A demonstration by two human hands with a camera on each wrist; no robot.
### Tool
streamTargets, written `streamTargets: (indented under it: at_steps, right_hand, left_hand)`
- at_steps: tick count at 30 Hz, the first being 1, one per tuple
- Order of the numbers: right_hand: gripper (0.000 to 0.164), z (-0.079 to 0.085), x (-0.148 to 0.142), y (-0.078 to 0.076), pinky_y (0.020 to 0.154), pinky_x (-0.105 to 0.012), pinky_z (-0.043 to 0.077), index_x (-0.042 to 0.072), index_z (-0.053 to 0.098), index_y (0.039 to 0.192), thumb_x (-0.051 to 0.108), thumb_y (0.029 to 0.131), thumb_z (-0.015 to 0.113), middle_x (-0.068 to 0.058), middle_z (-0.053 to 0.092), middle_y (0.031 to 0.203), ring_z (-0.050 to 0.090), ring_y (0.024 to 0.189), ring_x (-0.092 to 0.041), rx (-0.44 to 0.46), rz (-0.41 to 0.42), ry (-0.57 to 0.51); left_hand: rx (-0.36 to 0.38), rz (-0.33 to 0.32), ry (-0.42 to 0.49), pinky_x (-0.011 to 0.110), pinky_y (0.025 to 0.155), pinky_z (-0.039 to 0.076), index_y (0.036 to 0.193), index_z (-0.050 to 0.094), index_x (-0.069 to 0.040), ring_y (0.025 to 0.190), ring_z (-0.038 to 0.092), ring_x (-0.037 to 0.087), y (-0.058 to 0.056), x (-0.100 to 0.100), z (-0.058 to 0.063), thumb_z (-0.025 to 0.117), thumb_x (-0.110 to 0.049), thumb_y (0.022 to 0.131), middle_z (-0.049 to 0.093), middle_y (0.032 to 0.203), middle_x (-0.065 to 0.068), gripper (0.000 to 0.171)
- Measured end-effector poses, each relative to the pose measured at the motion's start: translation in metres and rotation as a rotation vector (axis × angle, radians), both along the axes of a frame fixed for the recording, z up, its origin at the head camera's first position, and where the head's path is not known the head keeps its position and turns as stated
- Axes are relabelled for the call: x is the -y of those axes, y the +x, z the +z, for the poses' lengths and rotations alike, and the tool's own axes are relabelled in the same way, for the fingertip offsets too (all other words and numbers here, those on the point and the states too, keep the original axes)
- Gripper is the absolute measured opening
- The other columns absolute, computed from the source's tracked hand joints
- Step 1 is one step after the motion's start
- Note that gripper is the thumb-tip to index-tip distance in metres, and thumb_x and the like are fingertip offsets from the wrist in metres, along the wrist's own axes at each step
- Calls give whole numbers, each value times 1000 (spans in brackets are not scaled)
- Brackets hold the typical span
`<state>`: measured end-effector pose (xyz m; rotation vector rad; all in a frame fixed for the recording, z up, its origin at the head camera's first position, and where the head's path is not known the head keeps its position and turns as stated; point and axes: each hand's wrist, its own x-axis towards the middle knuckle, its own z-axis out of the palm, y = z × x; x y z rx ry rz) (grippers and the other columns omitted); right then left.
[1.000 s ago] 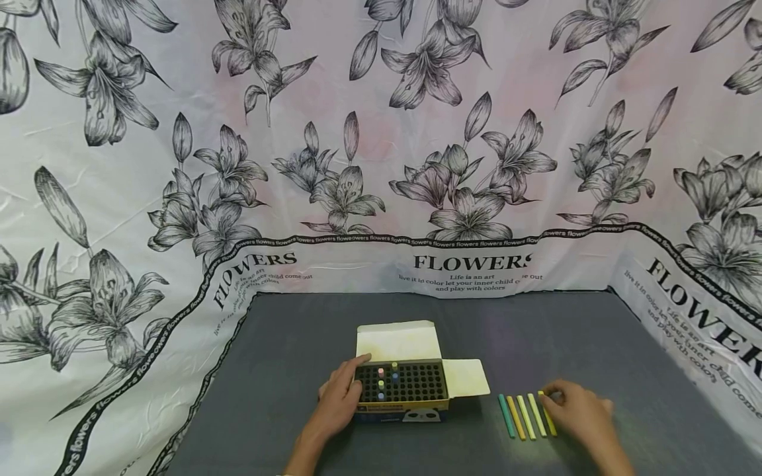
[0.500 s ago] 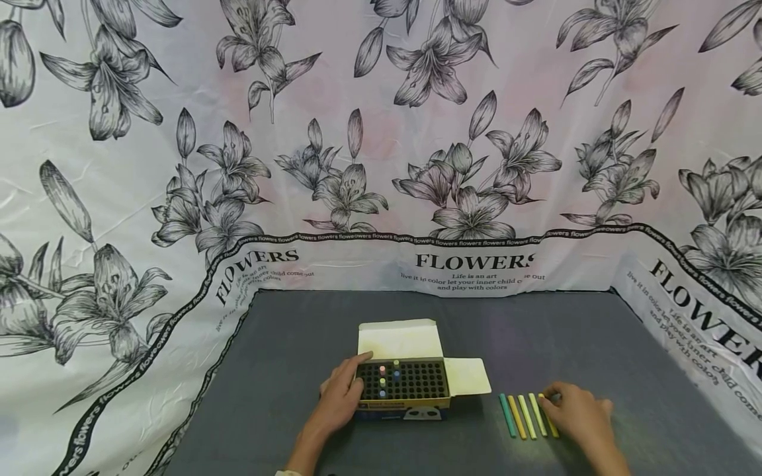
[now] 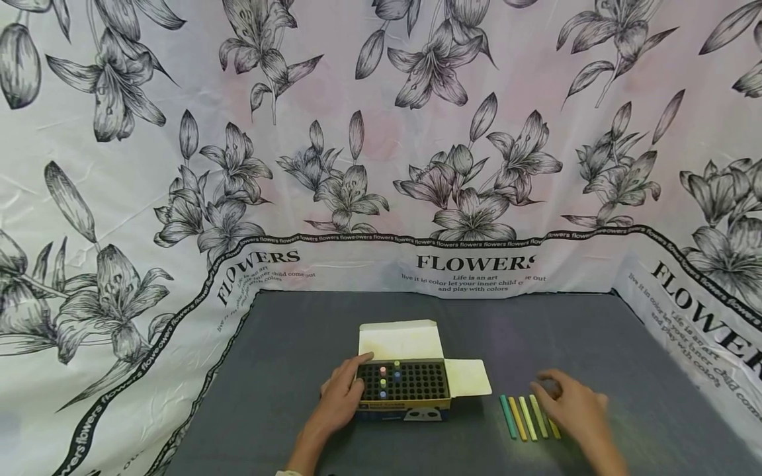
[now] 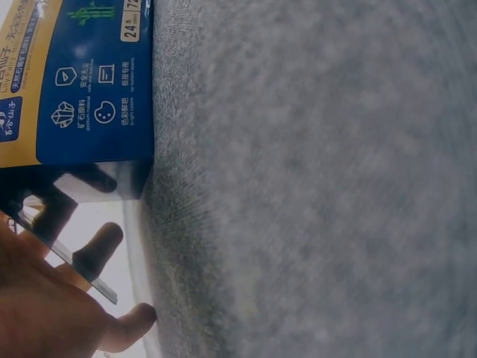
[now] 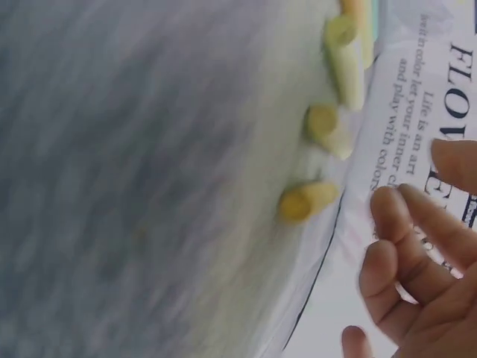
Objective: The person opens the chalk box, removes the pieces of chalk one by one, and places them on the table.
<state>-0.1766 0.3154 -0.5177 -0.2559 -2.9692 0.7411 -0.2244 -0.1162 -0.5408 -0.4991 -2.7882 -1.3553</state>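
Observation:
In the head view, an opened chalk box (image 3: 403, 405) stands at mid-table. Its black holed tray (image 3: 423, 382) has several coloured chalk ends in its left part. My left hand (image 3: 340, 396) grips the box's left end, with a finger by the raised lid (image 3: 399, 338); the left wrist view shows a thin flap edge (image 4: 97, 282) across that hand (image 4: 56, 309). Several chalk sticks (image 3: 527, 417), green through yellows, lie in a row on the right. Over the row's right end is my right hand (image 3: 576, 408), thumb and forefinger bent, holding nothing. The rightmost yellow stick (image 3: 554, 430) is partly hidden.
A side flap (image 3: 467, 377) sticks out from the box's right, between it and the chalk row. The dark grey tabletop (image 3: 297, 324) meets a white flower-printed cloth (image 3: 333, 264) at the back and sides.
My right hand has risen slightly and drawn its fingertips off the top of the rightmost yellow stick, moving slightly left and away. The left hand has stayed at the box.

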Motion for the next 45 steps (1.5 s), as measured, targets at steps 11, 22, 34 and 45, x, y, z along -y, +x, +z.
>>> streamTargets:
  at_steps: [11,22,34,45]
  right_hand:
    - [19,5,50,-6,92,-61,26,13,74,112,19,93,73,3,70,75,53,62,1,-485,99,-310]
    - [22,10,108,-15,66,-31,48,16,76,105,5,86,78,7,67,73,55,65,-4,-649,229,-417]
    - [28,3,164,-26,80,-41,24,12,75,103,2,77,83,16,64,74,47,66,-8,-679,398,-357]
    - [29,-3,193,-29,83,-41,28,13,76,101,5,75,86,18,65,72,50,70,-6,-641,449,-339]
  left_hand:
    - [9,-5,4,67,92,31,151,47,-31,144,39,46,0,1,1,39,-8,102,49,154,11,55]
    - [-19,5,-20,67,94,34,151,48,-30,139,44,44,-1,-1,1,39,-7,100,53,148,10,56]
    - [4,17,-25,68,93,33,150,49,-31,139,44,44,1,-1,1,39,-7,100,53,147,10,56]
    - [-3,21,-25,70,95,33,149,49,-32,137,46,43,1,-2,0,40,-8,99,54,147,9,57]
